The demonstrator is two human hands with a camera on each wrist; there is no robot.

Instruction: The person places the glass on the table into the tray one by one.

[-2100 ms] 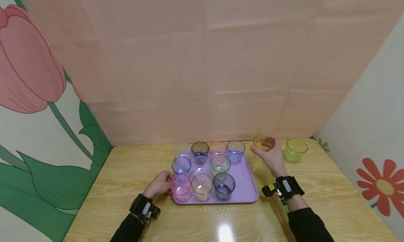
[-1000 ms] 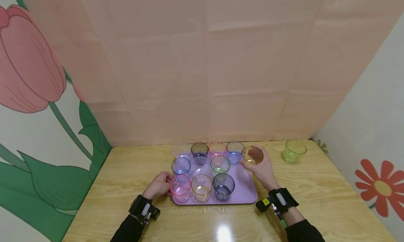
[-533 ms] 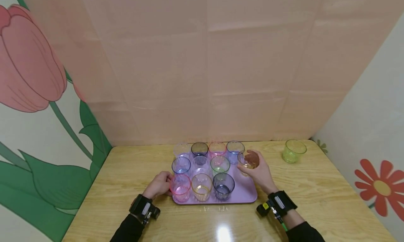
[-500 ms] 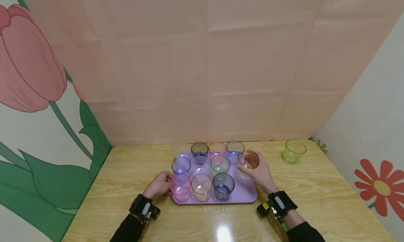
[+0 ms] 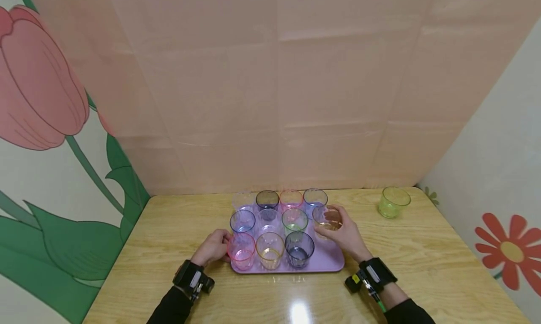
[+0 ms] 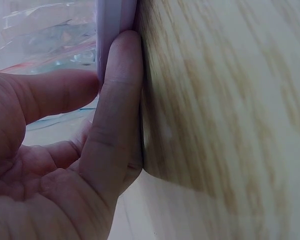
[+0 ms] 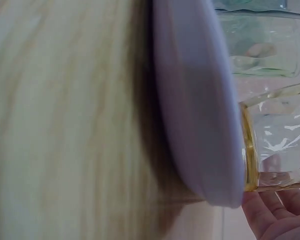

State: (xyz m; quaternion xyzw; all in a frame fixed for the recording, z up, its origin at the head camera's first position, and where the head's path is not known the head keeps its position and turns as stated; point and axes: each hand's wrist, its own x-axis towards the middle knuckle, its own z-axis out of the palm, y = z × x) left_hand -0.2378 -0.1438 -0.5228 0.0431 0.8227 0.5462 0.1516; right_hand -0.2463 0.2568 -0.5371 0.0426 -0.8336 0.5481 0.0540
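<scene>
A purple tray point(image 5: 327, 263) bears rows of tinted clear glasses. My left hand point(image 5: 211, 247) pinches the tray's left edge beside the front pink glass point(image 5: 242, 258). In the left wrist view, thumb and finger lie on either side of the tray rim point(image 6: 112, 25). My right hand point(image 5: 348, 235) grips a pale amber glass point(image 5: 322, 220) upright at the right end of the middle row, beside the green glass point(image 5: 295, 223). The right wrist view puts the amber base point(image 7: 250, 150) right at the tray surface; part of the right hand is cut off there.
A lime green glass point(image 5: 393, 204) stands on the wooden table point(image 5: 422, 253) at the back right. Behind the table hangs a peach sheet point(image 5: 274, 89). Close to the amber glass stand the back-row blue glass point(image 5: 314, 206) and the front dark grey glass point(image 5: 299, 253).
My right hand has carried the amber glass leftward and toward me, from the table right of the tray onto its middle row. My left hand has stayed at the tray edge.
</scene>
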